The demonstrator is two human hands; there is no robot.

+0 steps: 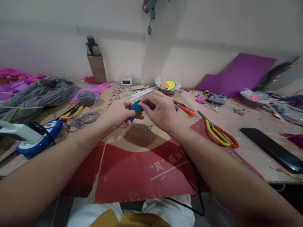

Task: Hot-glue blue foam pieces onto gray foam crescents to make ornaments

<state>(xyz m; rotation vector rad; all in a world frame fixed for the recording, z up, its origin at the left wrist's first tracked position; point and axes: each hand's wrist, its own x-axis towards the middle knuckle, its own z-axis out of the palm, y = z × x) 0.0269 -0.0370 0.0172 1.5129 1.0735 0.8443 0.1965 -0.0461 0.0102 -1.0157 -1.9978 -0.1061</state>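
Observation:
Above the middle of a red and brown cardboard sheet (132, 176), both hands meet around a small blue piece (135, 107), which looks thin and pointed like a cut leaf of paper or felt. My left hand (124, 112) pinches it between thumb and fingers from the left. Closed from the other side, my right hand (159, 108) has its thumb and fingertips pressed at the piece's right edge; its fingers partly hide that edge. Grey thread (144, 126) lies on the cardboard just below the hands.
To the right lie scissors (217, 132), an orange craft knife (186, 108) and a black phone (272, 148). On the left are a grey yarn skein (42, 96), a yarn ball (87, 97), a yellow cutter (73, 112) and a blue-white device (42, 138). A bowl (168, 91) stands behind.

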